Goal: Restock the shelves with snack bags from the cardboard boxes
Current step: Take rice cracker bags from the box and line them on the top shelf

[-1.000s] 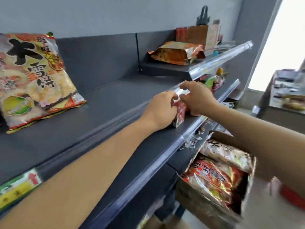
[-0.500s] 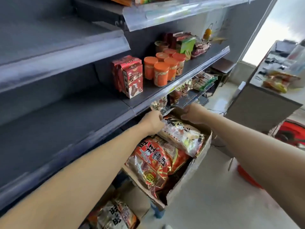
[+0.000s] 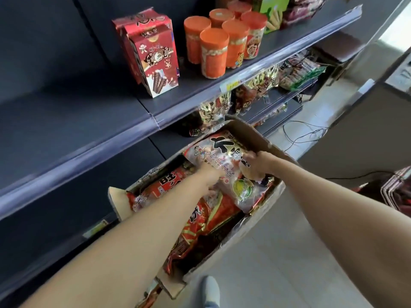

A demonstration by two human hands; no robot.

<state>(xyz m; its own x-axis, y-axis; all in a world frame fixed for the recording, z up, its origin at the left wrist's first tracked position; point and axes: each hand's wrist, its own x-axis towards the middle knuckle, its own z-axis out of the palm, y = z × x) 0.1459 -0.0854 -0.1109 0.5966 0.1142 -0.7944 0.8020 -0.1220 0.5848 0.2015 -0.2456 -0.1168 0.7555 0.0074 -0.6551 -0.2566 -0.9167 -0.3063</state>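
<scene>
Snack bag [image 3: 224, 161], the pale one with the big black character on its front, lies on top of the load in the open cardboard box [image 3: 262, 138] that stands on the floor against the shelving. Your left hand [image 3: 211, 174] presses onto the bag's near left side, with the fingers hidden under or behind the plastic, so you cannot tell whether that grip is closed. Your right hand [image 3: 258, 162] has its grip closed on the bag's right edge, thumb on top and fingers curled round it. Beneath the pale bag, red snack bags [image 3: 200, 221] fill the rest of the box toward its near corner. Above the box, the middle shelf [image 3: 106, 121] carries red cartons [image 3: 153, 56] near the seam between its two panels, with orange-lidded jars [image 3: 220, 43] just to their right and a green box [image 3: 272, 12] behind the jars toward the far end; the left stretch of this shelf is bare. Under that shelf's front edge, gold patterned bags [image 3: 260, 82] stand on the lower shelf just behind the box. Your grey shoe [image 3: 211, 290] rests on the floor beside the box's near corner.
</scene>
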